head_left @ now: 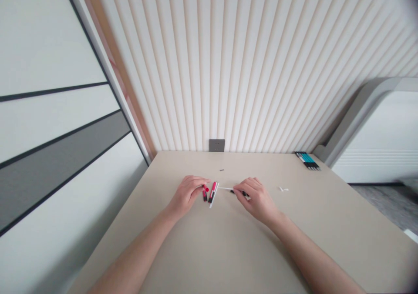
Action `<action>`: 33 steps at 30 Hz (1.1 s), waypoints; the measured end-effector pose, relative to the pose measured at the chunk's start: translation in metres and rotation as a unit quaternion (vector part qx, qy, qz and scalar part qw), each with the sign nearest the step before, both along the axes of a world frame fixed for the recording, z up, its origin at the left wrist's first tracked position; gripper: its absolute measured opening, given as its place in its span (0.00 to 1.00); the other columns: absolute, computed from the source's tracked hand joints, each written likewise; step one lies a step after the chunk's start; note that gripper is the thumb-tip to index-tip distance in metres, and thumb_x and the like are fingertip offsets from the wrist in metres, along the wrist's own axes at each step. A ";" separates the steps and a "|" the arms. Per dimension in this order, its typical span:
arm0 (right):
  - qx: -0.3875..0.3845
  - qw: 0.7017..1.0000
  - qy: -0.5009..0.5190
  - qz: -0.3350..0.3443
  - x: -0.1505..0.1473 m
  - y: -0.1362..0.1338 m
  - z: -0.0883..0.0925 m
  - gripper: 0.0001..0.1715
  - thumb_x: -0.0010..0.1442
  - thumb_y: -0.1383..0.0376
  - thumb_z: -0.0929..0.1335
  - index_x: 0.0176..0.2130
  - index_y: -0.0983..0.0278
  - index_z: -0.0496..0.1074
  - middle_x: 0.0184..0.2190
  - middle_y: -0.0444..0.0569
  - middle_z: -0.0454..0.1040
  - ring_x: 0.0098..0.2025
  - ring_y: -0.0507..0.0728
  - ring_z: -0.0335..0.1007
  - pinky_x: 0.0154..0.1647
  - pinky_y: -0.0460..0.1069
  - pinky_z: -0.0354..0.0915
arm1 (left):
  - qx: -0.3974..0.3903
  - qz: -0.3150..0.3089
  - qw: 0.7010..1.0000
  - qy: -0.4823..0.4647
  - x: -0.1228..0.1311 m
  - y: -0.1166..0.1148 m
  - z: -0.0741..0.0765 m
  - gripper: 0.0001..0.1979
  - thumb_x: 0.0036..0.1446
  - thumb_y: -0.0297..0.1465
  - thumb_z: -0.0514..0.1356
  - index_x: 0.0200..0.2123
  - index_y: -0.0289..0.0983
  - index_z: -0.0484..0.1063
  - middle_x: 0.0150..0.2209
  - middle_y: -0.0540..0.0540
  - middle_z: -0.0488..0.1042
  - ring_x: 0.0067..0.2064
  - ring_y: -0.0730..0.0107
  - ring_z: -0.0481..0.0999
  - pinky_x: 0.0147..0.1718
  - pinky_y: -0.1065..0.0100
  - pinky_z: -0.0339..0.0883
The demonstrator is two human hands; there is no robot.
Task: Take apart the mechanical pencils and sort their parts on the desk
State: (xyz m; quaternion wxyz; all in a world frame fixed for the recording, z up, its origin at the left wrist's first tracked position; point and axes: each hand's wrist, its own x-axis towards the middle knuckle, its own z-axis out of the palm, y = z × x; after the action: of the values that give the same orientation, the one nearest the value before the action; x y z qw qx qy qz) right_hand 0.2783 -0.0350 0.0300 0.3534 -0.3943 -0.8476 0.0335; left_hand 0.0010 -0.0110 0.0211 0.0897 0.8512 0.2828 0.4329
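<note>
My left hand (186, 195) is closed around the end of a short red-and-black pen piece (205, 194), held just above the beige tabletop (225, 246). My right hand (256, 199) pinches a small black pen part (237, 192), and a thin white rod (227, 189) sticks out of it towards the left. Between my hands lies a longer red-and-black pen body (212, 192), resting against a flat white strip (214, 195). The rod's tip stops close to that pen body. My fingers hide part of both held pieces.
A tiny black piece (221, 170) lies beyond my hands, and small white bits (283, 189) lie to the right. Several teal-and-black pens (307, 160) sit in a row at the far right corner. A ribbed wall with a grey socket (217, 145) stands behind the table.
</note>
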 end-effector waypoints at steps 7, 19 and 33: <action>-0.007 1.000 -0.004 0.000 0.000 0.001 -0.002 0.08 0.66 0.67 0.64 0.39 0.62 0.73 0.31 0.48 0.74 0.35 0.55 0.68 0.40 0.52 0.59 | -0.002 -0.008 1.000 0.003 0.001 -0.001 0.001 0.12 0.65 0.26 0.54 0.51 0.41 0.67 0.46 0.44 0.77 0.46 0.66 0.74 0.47 0.61 0.64; -0.027 0.990 -0.138 -0.011 -0.004 -0.002 -0.003 0.09 0.63 0.66 0.66 0.32 0.62 0.73 0.26 0.47 0.73 0.33 0.56 0.68 0.38 0.51 0.56 | -0.023 0.010 0.999 0.033 0.002 -0.002 0.001 0.08 0.66 0.30 0.53 0.47 0.40 0.69 0.43 0.44 0.77 0.46 0.65 0.74 0.47 0.61 0.64; -0.332 0.918 0.211 0.046 -0.030 -0.007 -0.022 0.20 0.63 0.60 0.65 0.53 0.63 0.69 0.38 0.48 0.76 0.33 0.53 0.69 0.34 0.48 0.64 | -0.051 0.006 0.987 0.154 0.006 -0.004 0.000 0.09 0.65 0.32 0.54 0.44 0.40 0.73 0.38 0.45 0.75 0.43 0.63 0.71 0.44 0.63 0.64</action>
State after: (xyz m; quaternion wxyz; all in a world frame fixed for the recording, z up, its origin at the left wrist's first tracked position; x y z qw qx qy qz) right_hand 0.2487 -0.0417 0.0075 0.3707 -0.4338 -0.7107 0.4114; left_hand 0.0067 -0.0153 0.0212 0.0858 0.9002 0.3207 0.2817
